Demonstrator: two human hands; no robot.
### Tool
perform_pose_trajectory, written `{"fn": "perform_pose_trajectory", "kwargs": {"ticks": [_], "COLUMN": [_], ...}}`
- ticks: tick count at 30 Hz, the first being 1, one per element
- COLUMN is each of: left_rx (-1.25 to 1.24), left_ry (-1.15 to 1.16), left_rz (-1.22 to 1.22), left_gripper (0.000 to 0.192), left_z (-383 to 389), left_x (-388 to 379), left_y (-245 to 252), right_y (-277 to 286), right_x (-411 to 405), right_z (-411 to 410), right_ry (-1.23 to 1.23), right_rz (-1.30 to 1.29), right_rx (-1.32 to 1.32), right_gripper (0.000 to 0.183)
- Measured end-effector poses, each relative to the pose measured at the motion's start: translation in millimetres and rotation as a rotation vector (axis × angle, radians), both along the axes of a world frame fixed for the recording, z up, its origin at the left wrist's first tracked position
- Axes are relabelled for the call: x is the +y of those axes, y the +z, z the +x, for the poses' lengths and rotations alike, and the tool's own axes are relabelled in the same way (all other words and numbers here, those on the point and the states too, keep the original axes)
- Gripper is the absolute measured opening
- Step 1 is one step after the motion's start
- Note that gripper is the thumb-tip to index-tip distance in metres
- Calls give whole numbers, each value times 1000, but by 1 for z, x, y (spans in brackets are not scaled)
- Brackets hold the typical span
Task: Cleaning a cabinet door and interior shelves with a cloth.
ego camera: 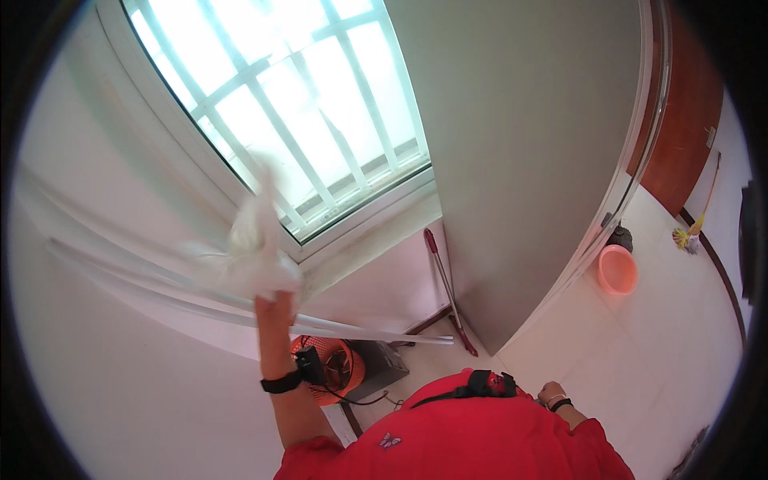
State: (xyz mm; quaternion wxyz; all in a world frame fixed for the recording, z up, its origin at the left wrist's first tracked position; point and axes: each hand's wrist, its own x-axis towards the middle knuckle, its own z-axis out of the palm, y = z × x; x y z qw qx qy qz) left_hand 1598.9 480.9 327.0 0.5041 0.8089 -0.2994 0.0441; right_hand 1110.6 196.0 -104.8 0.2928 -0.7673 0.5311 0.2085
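My left hand (277, 306) is raised in front of me and grips a crumpled white cloth (255, 252), blurred by motion. The cloth hangs before the lower left corner of a barred window (312, 114) and hides part of its white frame (372, 207). Down by my right side, my right hand (550, 393) has curled fingers. Its palm is hidden, so I cannot tell whether anything is in it. Each wrist wears a black band.
Long white rods (372, 334) slant across the left wall, above an orange basket (354, 366) and a dark box (384, 372). A red-handled pole (444, 273) leans by the grey panel (528, 132). Farther right are a pink basin (617, 270), a mop (690, 237) and a brown door (684, 108).
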Motion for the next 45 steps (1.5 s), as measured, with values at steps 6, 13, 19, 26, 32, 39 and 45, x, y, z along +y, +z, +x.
{"fn": "perform_pose_trajectory", "kwargs": {"ticks": [6, 13, 19, 26, 32, 39, 45], "left_rx": [435, 559, 158, 301, 285, 367, -596], "left_ry": [-597, -154, 109, -361, -233, -307, -201], "left_rz": [-287, -124, -476, -1006, -350, -521, 1002], "left_gripper": [17, 8, 9, 10, 30, 31, 23], "left_z": [-48, -20, -66, -70, -36, -24, -19], "left_x": [7, -12, -48, -25, -39, -43, -41], "left_y": [20, -5, 39, 46, -1, -21, -37], "right_y": [-1, 5, -2, -4, -8, -2, -7], "right_x": [4, 8, 9, 8, 9, 13, 8], "right_z": [-9, -4, -13, -8, -4, -14, -8], "right_ry": [-76, -73, -66, -49, -41, -101, -99], "right_rz": [1, 58, 63, 91, 55, 70, 45], "right_rx": [-16, 5, 6, 23, -8, 56, 20], "right_gripper": [23, 26, 26, 27, 27, 25, 25]}}
